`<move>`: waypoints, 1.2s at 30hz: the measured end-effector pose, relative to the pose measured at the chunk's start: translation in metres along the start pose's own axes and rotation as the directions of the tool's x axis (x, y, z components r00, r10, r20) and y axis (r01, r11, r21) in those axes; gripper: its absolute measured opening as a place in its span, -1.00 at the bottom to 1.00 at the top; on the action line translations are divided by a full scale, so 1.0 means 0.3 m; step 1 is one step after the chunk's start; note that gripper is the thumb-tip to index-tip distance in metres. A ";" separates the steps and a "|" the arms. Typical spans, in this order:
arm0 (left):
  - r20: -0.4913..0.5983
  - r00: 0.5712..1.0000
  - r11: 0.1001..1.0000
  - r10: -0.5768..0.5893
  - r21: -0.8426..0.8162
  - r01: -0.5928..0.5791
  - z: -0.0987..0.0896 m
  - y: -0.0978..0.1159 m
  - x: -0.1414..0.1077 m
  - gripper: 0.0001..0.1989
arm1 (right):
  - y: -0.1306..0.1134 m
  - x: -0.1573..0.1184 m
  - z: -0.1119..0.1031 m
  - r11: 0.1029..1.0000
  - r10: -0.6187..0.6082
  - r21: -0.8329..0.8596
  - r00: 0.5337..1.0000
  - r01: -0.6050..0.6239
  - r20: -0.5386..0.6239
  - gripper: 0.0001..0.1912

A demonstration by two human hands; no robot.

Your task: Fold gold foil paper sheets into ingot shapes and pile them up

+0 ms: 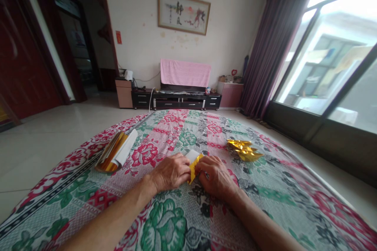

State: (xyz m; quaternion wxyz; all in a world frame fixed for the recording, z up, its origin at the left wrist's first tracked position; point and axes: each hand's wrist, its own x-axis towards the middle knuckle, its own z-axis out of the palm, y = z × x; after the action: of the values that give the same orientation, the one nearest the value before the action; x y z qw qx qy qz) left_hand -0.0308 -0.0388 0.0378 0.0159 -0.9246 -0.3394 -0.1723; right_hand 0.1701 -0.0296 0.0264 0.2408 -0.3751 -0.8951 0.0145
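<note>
A small piece of gold paper (193, 168) with a white side showing at its top is between my two hands, above the flowered cloth. My left hand (171, 171) pinches its left edge, fingers curled. On the other side my right hand (217, 176) grips the right edge with bent fingers. Folded gold paper shapes (246, 151) rest on the cloth to the right. A curled stack of gold and white paper sheets (116, 152) lies to the left.
The flowered tablecloth (165, 223) covers a wide round table. Beyond it stand a low black cabinet (179, 103) and something draped with a pink towel (185, 72). A purple curtain (265, 46) and windows are at the right.
</note>
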 end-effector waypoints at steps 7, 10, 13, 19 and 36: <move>-0.018 0.999 0.987 -0.033 -0.159 0.030 0.012 -0.017 -0.003 -0.79 | -0.020 0.000 -0.020 0.967 -0.181 0.187 0.983 0.172 0.031 -0.75; -0.031 0.998 0.972 -0.049 -0.231 0.040 0.014 -0.026 -0.007 -0.83 | -0.022 0.003 -0.027 0.948 -0.180 0.277 0.982 0.157 0.058 -0.75; -0.003 0.999 0.956 -0.044 -0.292 0.041 0.004 -0.035 -0.011 -0.82 | -0.014 0.010 -0.027 0.933 -0.181 0.325 0.982 0.153 0.058 -0.75; 0.006 1.000 0.936 -0.029 -0.351 0.029 -0.002 -0.051 -0.015 -0.78 | -0.008 0.015 -0.017 0.926 -0.178 0.345 0.983 0.156 0.034 -0.72; 0.003 0.997 0.906 -0.075 -0.418 0.069 0.003 -0.066 -0.021 -0.90 | -0.033 0.014 -0.018 0.937 -0.227 0.292 0.970 0.192 0.091 -0.75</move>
State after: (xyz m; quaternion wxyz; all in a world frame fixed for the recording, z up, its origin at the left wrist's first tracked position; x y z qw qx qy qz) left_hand -0.0475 -0.0275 0.0331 -0.1862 -0.8923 -0.3285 -0.2474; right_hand 0.1632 -0.0347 0.0349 0.2361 -0.2379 -0.9319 0.1388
